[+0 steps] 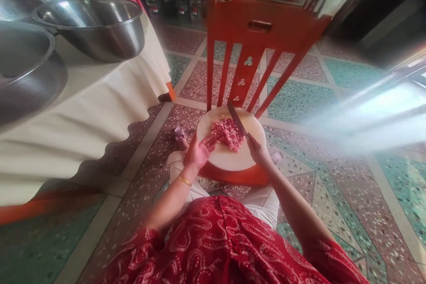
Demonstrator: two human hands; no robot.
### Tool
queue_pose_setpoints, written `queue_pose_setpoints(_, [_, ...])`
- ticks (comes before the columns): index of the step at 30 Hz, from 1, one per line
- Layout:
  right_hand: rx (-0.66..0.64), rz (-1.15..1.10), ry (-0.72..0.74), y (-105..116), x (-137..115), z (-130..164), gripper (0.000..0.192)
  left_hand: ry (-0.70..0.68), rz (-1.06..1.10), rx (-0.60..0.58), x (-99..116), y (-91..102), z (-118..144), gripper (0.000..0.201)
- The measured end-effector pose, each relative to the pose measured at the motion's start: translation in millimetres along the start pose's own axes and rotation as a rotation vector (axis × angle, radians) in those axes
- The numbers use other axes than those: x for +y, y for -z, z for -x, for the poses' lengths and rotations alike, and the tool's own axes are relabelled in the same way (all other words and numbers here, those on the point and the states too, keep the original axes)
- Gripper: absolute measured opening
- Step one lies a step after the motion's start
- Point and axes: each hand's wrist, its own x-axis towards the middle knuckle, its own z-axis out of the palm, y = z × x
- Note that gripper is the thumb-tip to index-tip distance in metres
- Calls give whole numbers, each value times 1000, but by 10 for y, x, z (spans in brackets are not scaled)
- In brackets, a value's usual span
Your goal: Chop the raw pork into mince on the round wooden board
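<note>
Head view showed the right hand closed around the handle of a knife, its dark blade slanting up-left over a lumpy pink heap of minced meat. The left hand lay open, palm up and fingers spread, touching the heap's left edge. Both rested at frame centre on a round pale cutting board set on a red chair; two shiny steel bowls stood on a cream-draped table at upper left.
</note>
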Motion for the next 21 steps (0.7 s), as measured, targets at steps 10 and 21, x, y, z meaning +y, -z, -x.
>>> queue_pose_setpoints(10, [-104, 33, 120, -327, -64, 200, 51, -31, 119, -89, 272, -297, 383, 59])
queue_pose_setpoints(21, [-107, -20, 61, -273, -168, 429, 54, -43, 69, -58, 264, -404, 524, 45])
